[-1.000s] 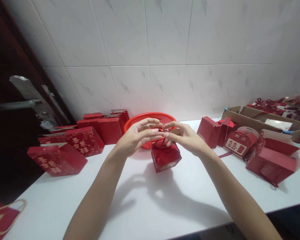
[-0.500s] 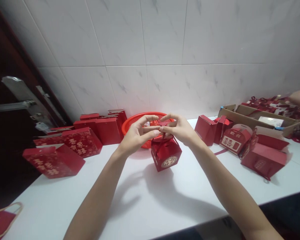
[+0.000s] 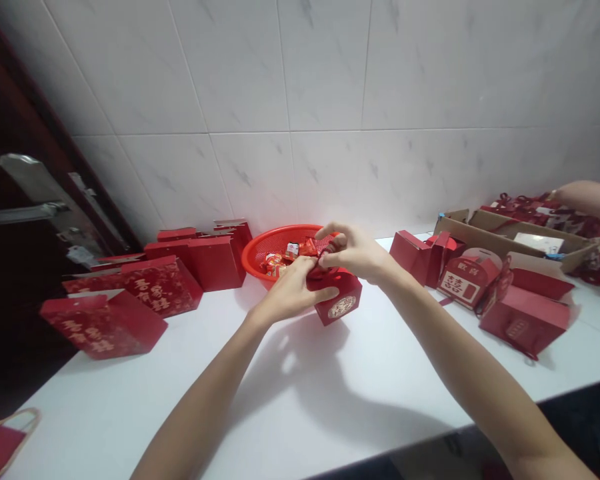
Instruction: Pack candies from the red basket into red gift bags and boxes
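A small red gift box (image 3: pixel 341 299) with a round gold-and-white emblem hangs tilted above the white table. My left hand (image 3: pixel 293 290) is closed on it, thumb across the front and fingers at its top. My right hand (image 3: pixel 357 253) pinches the dark red ribbon (image 3: pixel 325 257) above the box, fingers curled. Just behind the hands, a round orange-red plastic basket (image 3: pixel 253 250) holds wrapped candies (image 3: pixel 275 260). The box's upper edge is partly hidden by my fingers.
Red paper bags (image 3: pixel 160 287) stand at the left, near a dark door (image 3: pixel 10 280). Several red boxes (image 3: pixel 525 317) are on the right, before a cardboard tray (image 3: pixel 500 237). Another person's arm (image 3: pixel 590 197) reaches over red items at the far right. A tiled wall (image 3: pixel 330 167) closes the back.
My left hand has come down from the ribbon onto the box, which has risen slightly. My right hand keeps its pinch at the ribbon. The other person's arm has reached further in.
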The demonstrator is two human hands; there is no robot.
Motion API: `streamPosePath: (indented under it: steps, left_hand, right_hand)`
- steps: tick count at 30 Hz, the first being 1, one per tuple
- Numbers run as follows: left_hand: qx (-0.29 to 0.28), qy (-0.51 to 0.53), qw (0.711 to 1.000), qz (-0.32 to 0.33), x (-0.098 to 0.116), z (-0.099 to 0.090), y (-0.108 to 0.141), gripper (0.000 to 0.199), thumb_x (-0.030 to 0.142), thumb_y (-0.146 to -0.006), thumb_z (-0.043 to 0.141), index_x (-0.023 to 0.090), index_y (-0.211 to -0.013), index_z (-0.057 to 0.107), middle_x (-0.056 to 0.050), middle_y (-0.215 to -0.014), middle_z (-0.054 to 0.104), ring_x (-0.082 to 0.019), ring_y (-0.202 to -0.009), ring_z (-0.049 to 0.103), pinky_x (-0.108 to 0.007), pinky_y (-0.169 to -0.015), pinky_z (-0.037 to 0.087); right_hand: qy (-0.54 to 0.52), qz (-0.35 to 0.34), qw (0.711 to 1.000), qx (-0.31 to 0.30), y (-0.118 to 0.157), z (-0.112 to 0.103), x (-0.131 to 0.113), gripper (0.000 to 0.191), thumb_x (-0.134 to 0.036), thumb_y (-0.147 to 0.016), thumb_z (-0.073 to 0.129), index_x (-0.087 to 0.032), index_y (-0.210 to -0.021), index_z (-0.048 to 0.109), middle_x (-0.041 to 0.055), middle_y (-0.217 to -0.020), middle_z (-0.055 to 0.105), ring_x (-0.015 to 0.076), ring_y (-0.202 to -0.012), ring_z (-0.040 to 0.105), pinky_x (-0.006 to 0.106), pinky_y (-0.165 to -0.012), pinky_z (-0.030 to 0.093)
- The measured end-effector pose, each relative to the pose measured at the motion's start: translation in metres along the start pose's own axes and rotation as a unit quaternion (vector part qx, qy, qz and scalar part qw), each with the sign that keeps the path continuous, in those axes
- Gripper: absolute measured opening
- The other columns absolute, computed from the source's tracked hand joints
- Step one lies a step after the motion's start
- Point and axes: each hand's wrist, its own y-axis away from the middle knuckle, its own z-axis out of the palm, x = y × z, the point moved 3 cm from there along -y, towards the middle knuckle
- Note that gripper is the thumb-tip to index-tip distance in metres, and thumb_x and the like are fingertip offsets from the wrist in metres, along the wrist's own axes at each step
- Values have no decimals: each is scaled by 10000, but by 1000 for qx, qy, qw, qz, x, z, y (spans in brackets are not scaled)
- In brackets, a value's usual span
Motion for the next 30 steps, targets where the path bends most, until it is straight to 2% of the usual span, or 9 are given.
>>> streamPosePath:
  steps: [3, 6, 9, 11, 13, 16, 22, 26, 30]
  left_hand:
    - [-24, 8, 999, -21, -4, 6, -2, 296, 405, -769, 713, 205, -972, 635, -60, -1007, 698, -286, -919, 663, -379, -742, 523]
    - [-63, 39, 997, -23, -6, 10, -3, 250, 348, -767, 704, 200, -960, 649, -52, -972, 730, -277, -883, 685, -365, -719, 524]
    - [-79, 58, 995, -14, -8, 11, -4, 270, 315, -750, 722, 204, -991, 674, -44, -1000, 752, -283, -916, 696, -366, -749, 534]
    - [-80, 65, 995, -2, -8, 11, -4, 298, 294, -739, 732, 212, -1022, 683, -36, -1034, 757, -289, -954, 697, -368, -784, 542]
    - [-90, 64, 994, 4, -9, 11, -4, 324, 287, -729, 743, 214, -1040, 686, -34, -1051, 756, -299, -979, 696, -374, -802, 550]
    - [-107, 45, 993, 0, -12, 8, -3, 362, 335, -741, 746, 210, -1072, 672, -56, -1093, 742, -316, -1007, 690, -406, -823, 561]
    - [-93, 34, 995, 0, -12, -12, 0, 655, 577, -811, 688, 302, -1385, 534, -73, -1473, 549, -337, -1352, 514, -475, -1080, 464]
    - [-96, 31, 995, 5, -11, -18, 1, 632, 639, -825, 651, 302, -1355, 581, -62, -1466, 560, -324, -1366, 502, -467, -1115, 443]
    - [-100, 5, 995, 21, -13, -19, 1, 595, 631, -844, 632, 301, -1337, 603, -57, -1454, 575, -321, -1363, 505, -457, -1117, 443]
  right_hand:
    - [197, -17, 980, -7, 0, 5, -9, 339, -42, -699, 598, -196, -1000, 572, -17, -760, 599, 151, -698, 578, 246, -583, 387]
    - [403, -19, 915, -2, 2, 14, -17, 328, -54, -742, 576, -190, -1041, 561, 48, -907, 659, 192, -795, 602, 266, -586, 333]
    - [513, -9, 858, 15, 3, 22, -17, 306, -74, -800, 555, -173, -1089, 539, 97, -945, 685, 228, -830, 635, 288, -580, 308]
    - [537, -6, 843, 36, 1, 25, -13, 298, -90, -835, 540, -169, -1122, 527, 114, -943, 693, 238, -836, 654, 294, -580, 304]
    - [534, -8, 844, 49, 0, 26, -9, 275, -107, -848, 532, -176, -1115, 534, 110, -927, 700, 240, -833, 662, 294, -580, 299]
    - [495, -12, 867, 54, 0, 21, -4, 228, -131, -824, 543, -195, -1041, 566, 79, -892, 707, 225, -795, 651, 287, -576, 286]
    - [413, -7, 905, 102, 7, -7, 4, 204, -172, -801, 560, -215, -986, 636, 35, -818, 704, 177, -697, 589, 265, -572, 278]
    - [395, 4, 908, 139, 18, -26, 10, 220, -182, -794, 557, -218, -975, 677, 22, -774, 700, 160, -649, 561, 261, -572, 287]
    - [401, 26, 899, 174, 30, -41, 19, 234, -195, -796, 560, -217, -982, 699, 28, -752, 700, 184, -699, 590, 263, -582, 307]
